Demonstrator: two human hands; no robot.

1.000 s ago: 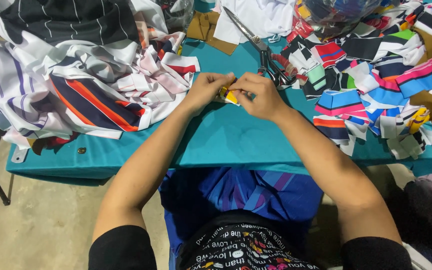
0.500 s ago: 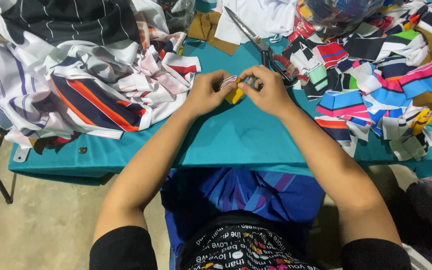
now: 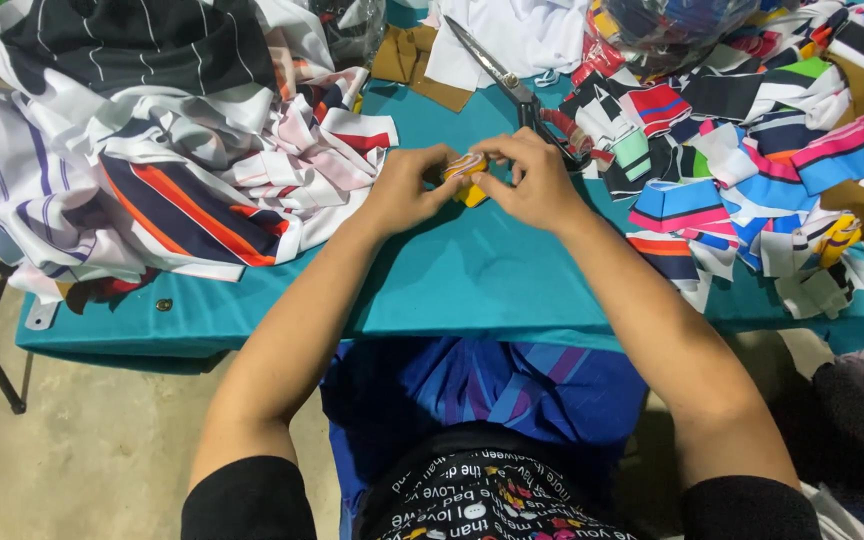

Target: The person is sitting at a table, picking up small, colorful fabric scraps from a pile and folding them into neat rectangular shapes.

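Note:
My left hand (image 3: 407, 188) and my right hand (image 3: 532, 180) meet over the middle of the teal table (image 3: 472, 280). Together they pinch a small striped fabric scrap (image 3: 464, 172), yellow and orange with pale bands, held just above the tabletop. The fingers of both hands curl round it and hide most of it. Large scissors (image 3: 517, 90) lie just beyond my right hand, blades pointing away to the left.
A heap of striped garments (image 3: 162, 150) in white, navy and orange covers the table's left side. Several small coloured fabric pieces (image 3: 752, 160) are piled at the right. A brown scrap (image 3: 407, 60) and white cloth (image 3: 512, 30) lie at the back. Blue fabric (image 3: 492, 390) rests on my lap.
Both hands have stayed together on the scrap, shifting slightly away from me; the fingers have worked it and more of the striped side shows now.

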